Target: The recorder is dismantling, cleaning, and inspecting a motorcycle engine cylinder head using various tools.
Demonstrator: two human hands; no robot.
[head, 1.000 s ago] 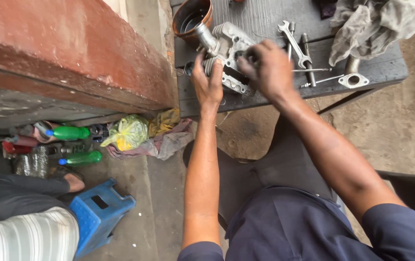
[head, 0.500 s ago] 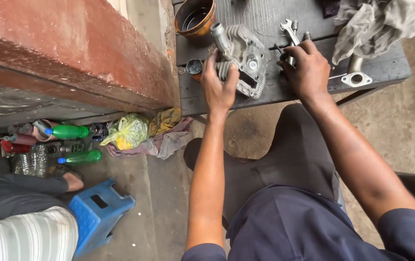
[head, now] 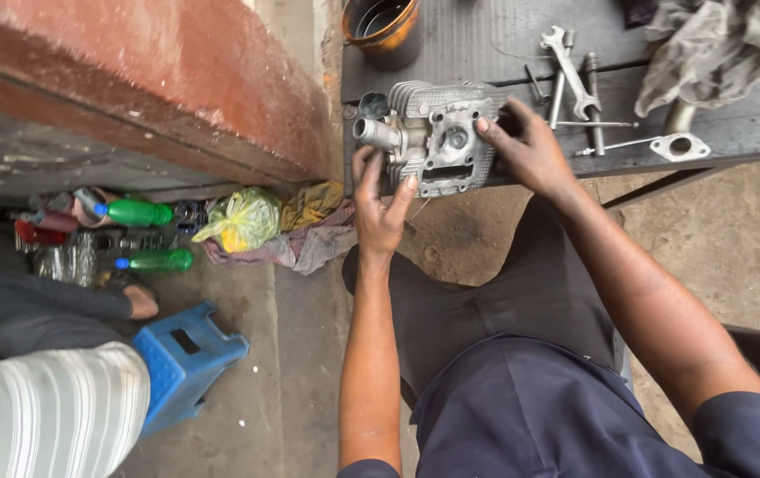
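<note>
Both hands, left hand (head: 378, 208) and right hand (head: 529, 150), clasp the finned metal engine part (head: 437, 133) at the dark bench's (head: 486, 40) near edge, top centre, below a rusty tin (head: 382, 26) nesting another can.

Clearance around the cylinder head (head: 437, 133)

Brick wall (head: 132, 80) blocks left; tin (head: 384, 26) behind; wrench (head: 570, 57) and rods right. Near edge of the surface (head: 486, 40) open.
</note>
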